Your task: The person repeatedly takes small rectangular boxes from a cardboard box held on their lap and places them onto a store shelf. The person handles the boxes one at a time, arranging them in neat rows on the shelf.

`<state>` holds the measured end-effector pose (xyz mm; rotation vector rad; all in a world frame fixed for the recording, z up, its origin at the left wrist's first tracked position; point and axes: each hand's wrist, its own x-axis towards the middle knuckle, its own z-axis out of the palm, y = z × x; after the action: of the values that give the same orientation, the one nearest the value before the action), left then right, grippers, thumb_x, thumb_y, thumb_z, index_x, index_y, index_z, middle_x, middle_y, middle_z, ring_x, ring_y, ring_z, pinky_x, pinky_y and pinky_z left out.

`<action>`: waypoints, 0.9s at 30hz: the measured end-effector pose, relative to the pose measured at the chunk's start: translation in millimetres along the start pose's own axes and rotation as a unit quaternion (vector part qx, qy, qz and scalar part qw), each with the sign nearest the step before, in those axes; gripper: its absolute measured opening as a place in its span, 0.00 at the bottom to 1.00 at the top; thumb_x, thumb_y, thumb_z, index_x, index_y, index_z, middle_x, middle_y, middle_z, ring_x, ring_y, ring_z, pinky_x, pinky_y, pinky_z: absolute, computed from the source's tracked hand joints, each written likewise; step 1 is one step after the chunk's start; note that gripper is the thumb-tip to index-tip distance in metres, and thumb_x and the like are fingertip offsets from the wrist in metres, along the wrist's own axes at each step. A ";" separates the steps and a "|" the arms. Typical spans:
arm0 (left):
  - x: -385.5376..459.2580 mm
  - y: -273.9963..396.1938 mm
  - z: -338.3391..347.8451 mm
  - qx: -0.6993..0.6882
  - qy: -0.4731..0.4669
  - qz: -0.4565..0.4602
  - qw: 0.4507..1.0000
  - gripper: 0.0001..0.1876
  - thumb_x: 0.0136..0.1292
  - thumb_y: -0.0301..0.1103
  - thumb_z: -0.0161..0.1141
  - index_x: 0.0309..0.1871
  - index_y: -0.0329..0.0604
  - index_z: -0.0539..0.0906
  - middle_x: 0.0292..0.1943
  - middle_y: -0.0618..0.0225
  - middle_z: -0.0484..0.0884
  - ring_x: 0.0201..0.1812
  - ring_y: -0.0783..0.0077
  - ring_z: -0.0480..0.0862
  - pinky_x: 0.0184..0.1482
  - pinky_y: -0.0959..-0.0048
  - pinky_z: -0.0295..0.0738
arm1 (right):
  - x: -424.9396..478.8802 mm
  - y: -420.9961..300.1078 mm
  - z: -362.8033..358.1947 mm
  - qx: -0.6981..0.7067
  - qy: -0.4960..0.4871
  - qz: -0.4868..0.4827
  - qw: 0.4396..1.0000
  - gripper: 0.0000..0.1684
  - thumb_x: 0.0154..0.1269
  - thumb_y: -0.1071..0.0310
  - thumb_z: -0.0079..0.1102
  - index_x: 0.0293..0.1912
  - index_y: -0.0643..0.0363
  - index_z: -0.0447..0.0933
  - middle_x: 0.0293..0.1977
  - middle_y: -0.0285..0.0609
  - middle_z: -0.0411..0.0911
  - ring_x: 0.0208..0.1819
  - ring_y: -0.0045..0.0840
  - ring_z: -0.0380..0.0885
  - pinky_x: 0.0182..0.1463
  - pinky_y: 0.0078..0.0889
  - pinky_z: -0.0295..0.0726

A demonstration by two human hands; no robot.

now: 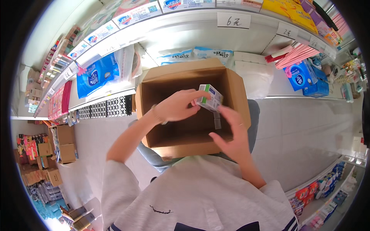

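Note:
An open cardboard box (179, 86) rests in front of me, its flaps spread around the dark inside. Above its opening, my left hand (180, 105) grips a small white carton (212, 99) with a green stripe and printing, held tilted. My right hand (234, 135) is just right of that carton, thumb and fingers spread. Its fingertips are at the carton's lower right corner; whether they touch it I cannot tell. A clear strip (217, 120), perhaps tape, shows inside the cardboard box below the carton.
Beyond the box runs a shelf with blue tissue packs (98, 73), blue-white bags (212, 54) and white packages (254, 75). An upper shelf edge (185, 16) overhangs it, bearing price cards. Cardboard boxes (66, 144) stand on the left; stocked shelves (318, 190) lie lower right.

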<state>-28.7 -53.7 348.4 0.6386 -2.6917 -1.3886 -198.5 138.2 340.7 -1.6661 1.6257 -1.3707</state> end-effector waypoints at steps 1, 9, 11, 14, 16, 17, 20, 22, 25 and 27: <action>-19.5 11.6 -5.6 -0.043 0.035 0.029 0.998 0.23 0.65 0.23 0.60 0.64 0.49 0.79 0.44 0.58 0.81 0.44 0.60 0.82 0.51 0.65 0.79 | 4.4 0.6 -3.3 -0.005 0.029 0.013 0.999 0.49 0.52 0.74 0.78 0.72 0.61 0.67 0.65 0.47 0.76 0.68 0.39 0.74 0.73 0.39 0.71; -97.8 13.0 31.7 -0.342 0.177 0.128 0.914 0.33 0.62 0.12 0.60 0.71 0.42 0.70 0.64 0.58 0.76 0.62 0.64 0.80 0.66 0.66 0.74 | 27.0 25.6 8.0 0.185 0.007 -0.032 0.982 0.62 0.47 0.79 0.81 0.78 0.60 0.56 0.69 0.49 0.71 0.70 0.36 0.72 0.75 0.42 0.69; -99.7 11.7 44.9 -0.432 0.192 0.126 0.872 0.35 0.63 0.12 0.59 0.74 0.43 0.66 0.66 0.59 0.74 0.65 0.63 0.79 0.68 0.64 0.73 | 34.7 22.2 15.9 0.235 0.033 -0.057 0.970 0.62 0.48 0.80 0.80 0.78 0.60 0.55 0.68 0.50 0.72 0.69 0.37 0.73 0.75 0.44 0.69; -97.5 14.8 53.6 -0.425 0.208 0.073 0.878 0.49 0.65 0.26 0.66 0.83 0.48 0.46 0.71 0.53 0.71 0.67 0.58 0.78 0.70 0.59 0.73 | 45.8 16.5 24.2 0.267 0.047 -0.093 0.958 0.60 0.47 0.80 0.80 0.77 0.61 0.57 0.66 0.49 0.72 0.68 0.37 0.73 0.73 0.45 0.70; -93.2 15.5 53.9 -0.456 0.199 0.043 0.866 0.61 0.67 0.47 0.71 0.84 0.49 0.30 0.73 0.50 0.69 0.68 0.56 0.78 0.70 0.57 0.72 | 47.9 9.9 30.1 0.247 0.039 -0.097 0.963 0.59 0.48 0.79 0.80 0.76 0.60 0.58 0.65 0.47 0.72 0.68 0.36 0.73 0.72 0.45 0.71; -89.8 19.1 51.5 -0.486 0.186 0.021 0.854 0.59 0.67 0.58 0.68 0.85 0.47 0.36 0.73 0.54 0.71 0.71 0.57 0.75 0.70 0.58 0.72 | 50.2 6.5 32.9 0.237 0.036 -0.100 0.966 0.58 0.48 0.79 0.80 0.76 0.60 0.58 0.64 0.47 0.72 0.68 0.36 0.73 0.71 0.44 0.72; -83.5 0.1 60.2 -0.413 0.164 -0.014 0.896 0.44 0.75 0.53 0.58 0.84 0.45 0.50 0.77 0.62 0.64 0.77 0.62 0.65 0.75 0.62 0.63 | 60.6 -12.2 42.8 0.106 0.010 -0.144 0.984 0.59 0.46 0.77 0.80 0.76 0.63 0.59 0.62 0.48 0.74 0.64 0.34 0.75 0.68 0.41 0.74; -80.3 2.6 58.0 -0.589 0.153 0.001 0.794 0.43 0.76 0.58 0.55 0.84 0.45 0.52 0.77 0.62 0.64 0.77 0.62 0.66 0.76 0.60 0.63 | 64.5 -30.8 51.1 0.091 0.013 -0.103 0.990 0.55 0.47 0.70 0.83 0.73 0.59 0.65 0.60 0.46 0.75 0.59 0.38 0.77 0.68 0.43 0.74; -76.7 0.6 60.6 -0.745 0.119 0.103 0.648 0.43 0.74 0.67 0.50 0.81 0.46 0.59 0.76 0.61 0.67 0.76 0.60 0.68 0.76 0.56 0.63 | 76.9 -44.2 55.6 -0.084 -0.041 -0.174 0.980 0.55 0.48 0.63 0.82 0.74 0.57 0.65 0.60 0.45 0.76 0.59 0.39 0.76 0.70 0.49 0.72; -75.5 7.4 60.0 -0.717 0.179 0.064 0.670 0.42 0.73 0.67 0.50 0.79 0.46 0.61 0.75 0.60 0.68 0.75 0.58 0.69 0.76 0.55 0.64 | 79.1 -43.4 59.1 -0.081 -0.048 -0.191 0.977 0.52 0.49 0.58 0.81 0.73 0.56 0.68 0.61 0.45 0.77 0.63 0.39 0.75 0.72 0.54 0.69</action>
<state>24.3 25.0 329.3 0.3803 -0.6996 -2.2972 -141.1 55.7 379.7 -2.1950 1.4454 -1.3299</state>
